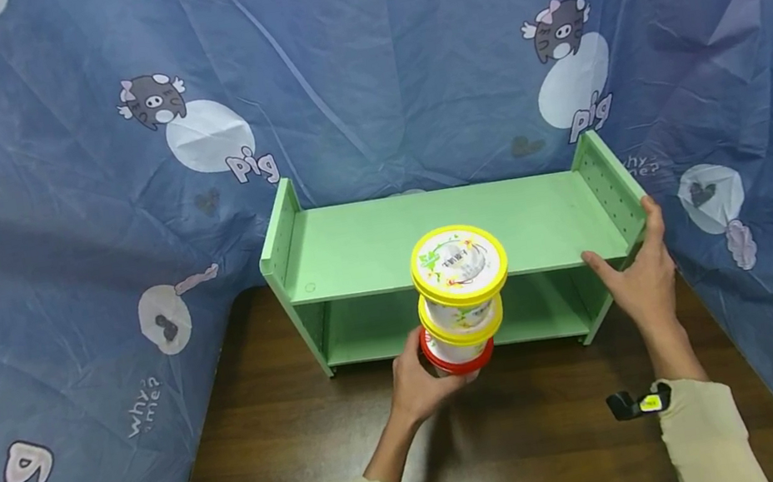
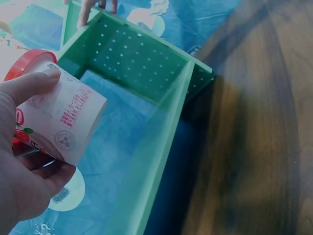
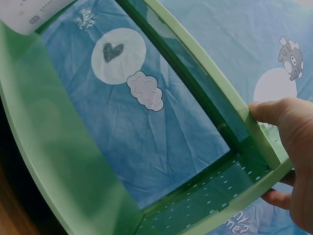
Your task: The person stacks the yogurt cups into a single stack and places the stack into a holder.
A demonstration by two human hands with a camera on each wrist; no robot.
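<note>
A stack of three paper tubs is in front of the shelf in the head view. My left hand (image 1: 410, 389) grips the lowest one, a red-lidded tub (image 1: 461, 366), its thumb and fingers curled round the side. On top stand two yellow-lidded tubs, a middle one (image 1: 466, 336) and an upper one (image 1: 459, 265). The left wrist view shows printing on the red-lidded tub (image 2: 68, 115). At the right end of a light green two-tier shelf (image 1: 431, 234), my right hand (image 1: 645, 280) grips the corner, thumb on the front edge and fingers at the perforated side panel (image 3: 210, 191).
The shelf stands on a dark brown wood-grain surface (image 1: 302, 473). Behind and on both sides hangs blue cloth (image 1: 344, 71) with pig prints. The shelf has raised end panels, such as the left one (image 1: 279, 233), and an open lower tier (image 1: 377, 327).
</note>
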